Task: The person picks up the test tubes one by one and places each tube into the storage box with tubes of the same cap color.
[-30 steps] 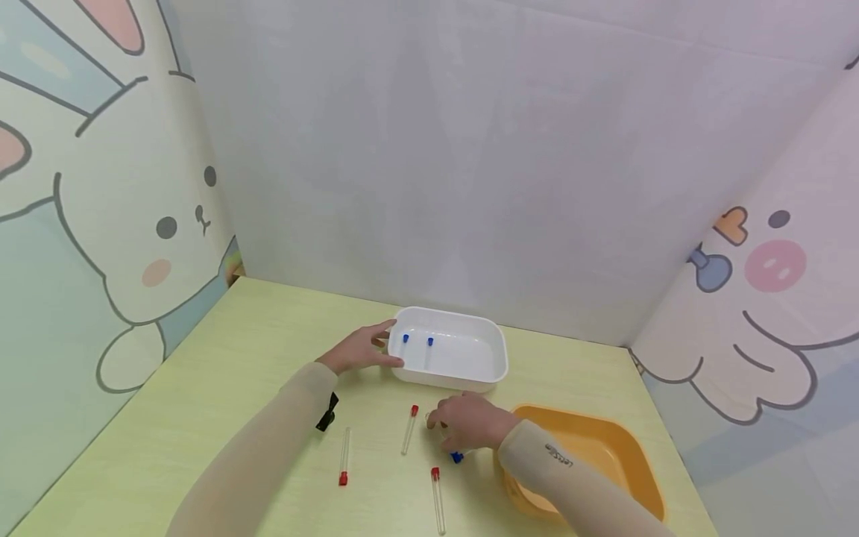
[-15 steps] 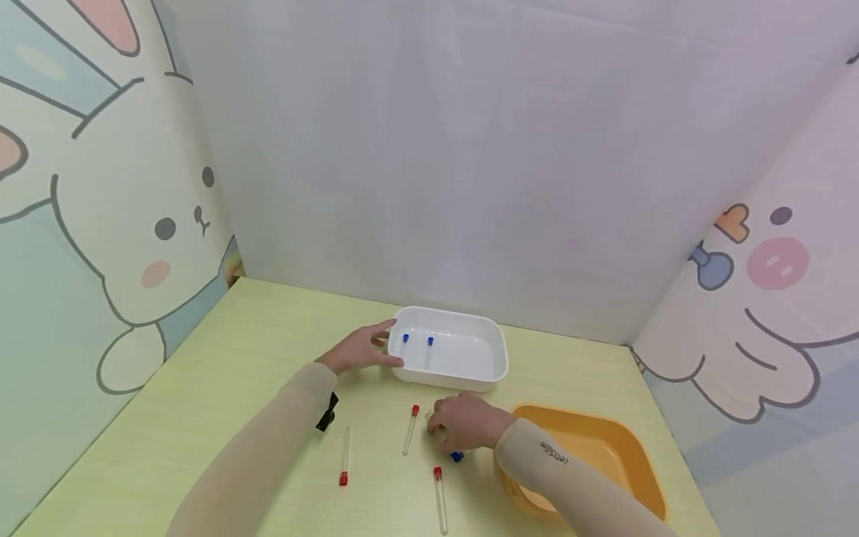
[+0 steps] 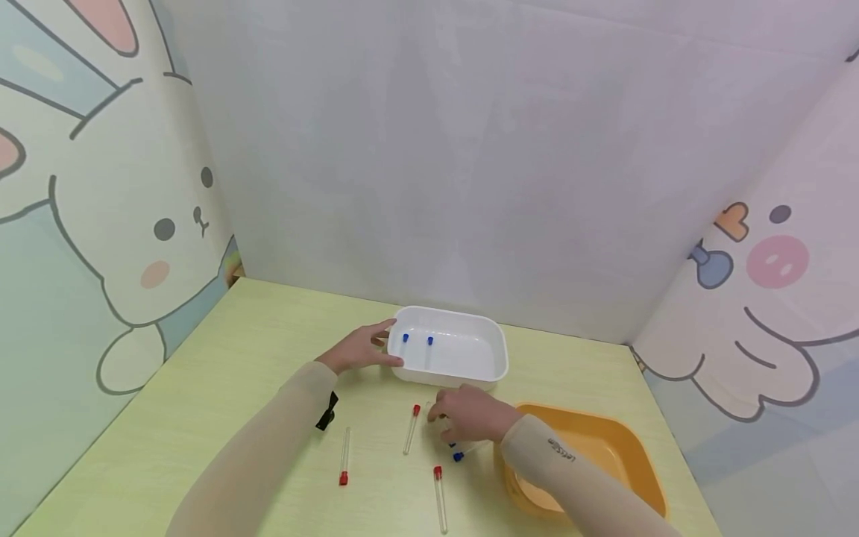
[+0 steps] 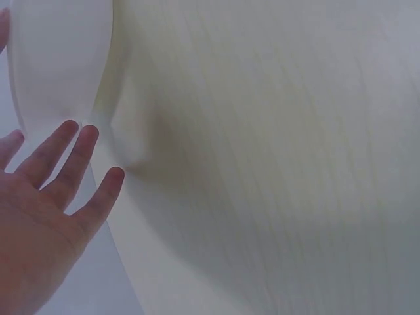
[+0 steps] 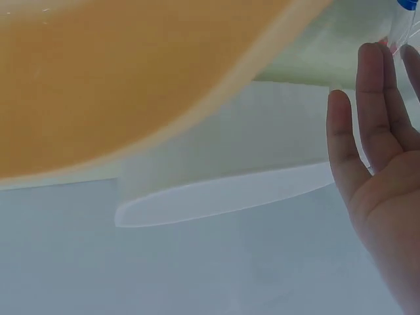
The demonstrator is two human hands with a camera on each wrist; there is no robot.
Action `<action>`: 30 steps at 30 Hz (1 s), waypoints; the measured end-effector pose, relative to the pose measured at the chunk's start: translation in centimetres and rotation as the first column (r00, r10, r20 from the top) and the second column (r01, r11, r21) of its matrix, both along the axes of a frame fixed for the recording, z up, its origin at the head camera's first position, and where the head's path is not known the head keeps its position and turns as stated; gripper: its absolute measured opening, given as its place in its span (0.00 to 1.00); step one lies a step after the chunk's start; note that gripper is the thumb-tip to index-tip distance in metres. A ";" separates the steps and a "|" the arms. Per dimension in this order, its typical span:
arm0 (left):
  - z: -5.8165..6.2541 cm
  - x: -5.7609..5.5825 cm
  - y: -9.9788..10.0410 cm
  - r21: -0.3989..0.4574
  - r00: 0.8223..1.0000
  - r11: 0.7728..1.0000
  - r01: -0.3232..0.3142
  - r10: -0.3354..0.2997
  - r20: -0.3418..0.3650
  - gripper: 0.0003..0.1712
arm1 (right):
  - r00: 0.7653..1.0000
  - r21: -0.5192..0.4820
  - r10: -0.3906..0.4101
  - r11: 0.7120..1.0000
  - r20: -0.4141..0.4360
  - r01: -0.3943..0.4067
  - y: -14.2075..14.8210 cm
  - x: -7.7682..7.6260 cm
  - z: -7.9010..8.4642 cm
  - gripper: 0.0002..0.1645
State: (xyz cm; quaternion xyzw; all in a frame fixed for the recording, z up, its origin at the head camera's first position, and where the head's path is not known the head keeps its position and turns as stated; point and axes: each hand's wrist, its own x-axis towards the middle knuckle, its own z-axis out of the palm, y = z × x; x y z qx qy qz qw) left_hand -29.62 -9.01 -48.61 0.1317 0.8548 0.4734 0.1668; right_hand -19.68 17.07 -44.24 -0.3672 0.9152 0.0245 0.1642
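My left hand (image 3: pixel 359 349) rests at the left end of the white tray (image 3: pixel 470 358), thumb at the front corner. In the left wrist view its fingers (image 4: pixel 79 157) are extended beside the tray's outer wall. Two blue-capped test tubes, one with its cap (image 3: pixel 430 341) toward the back, lie inside the tray. My right hand (image 3: pixel 473 414) pinches a test tube with a blue cap (image 3: pixel 452 444); the palm hides most of it. Just below lies another blue-capped tube (image 3: pixel 459 456). Red-capped test tubes (image 3: pixel 411 430) lie nearby, one (image 3: pixel 345 456) nearer the left forearm, another (image 3: pixel 440 500) in front.
An orange basin (image 3: pixel 634 466) stands at the right, partly under the right forearm. A black strap piece (image 3: pixel 326 412) shows at the left sleeve. White cloth (image 3: pixel 429 186) hangs behind the table, with cartoon-printed panels on both sides.
The right hand has shifted slightly back toward the white tray with the tube, uncovering more of the blue-capped tube beneath it. The left hand stays at the tray.
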 end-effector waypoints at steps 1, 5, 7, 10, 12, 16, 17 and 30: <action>0.0 0.0 0.0 -0.002 1.000 1.000 -0.001 0.001 0.002 0.60 | 1.000 -0.016 0.001 1.000 0.000 -0.001 0.1 0.0 0.2 0.19; 0.1 0.1 0.1 -0.007 1.000 1.000 0.003 -0.003 -0.001 0.59 | 1.000 -0.083 0.006 0.997 0.000 -0.006 0.3 -0.1 0.8 0.21; 0.1 0.1 0.0 -0.006 1.000 1.000 0.006 -0.006 -0.008 0.59 | 1.000 -0.108 0.003 0.994 0.007 -0.003 0.5 0.0 1.2 0.22; 0.1 0.1 0.0 0.000 1.000 1.000 0.013 -0.013 -0.015 0.59 | 1.000 -0.136 -0.008 0.991 0.025 0.012 0.6 0.1 1.9 0.25; 0.2 0.1 0.0 0.003 1.000 1.000 0.014 -0.014 -0.012 0.59 | 1.000 -0.156 -0.008 0.988 0.020 0.011 0.6 0.2 2.2 0.25; 0.2 0.2 -0.1 0.006 1.000 1.000 0.012 -0.012 -0.004 0.58 | 0.999 -0.203 0.021 0.979 -0.040 -0.029 0.6 0.3 2.4 0.24; 0.2 0.2 -0.1 0.005 1.000 1.000 0.011 -0.011 -0.003 0.58 | 0.998 -0.218 0.025 0.975 -0.055 -0.036 0.5 0.3 2.5 0.24; 0.2 0.2 -0.1 0.006 1.000 1.000 0.010 -0.010 -0.009 0.58 | 0.994 -0.343 -0.048 0.939 -0.103 0.010 0.2 0.6 3.6 0.31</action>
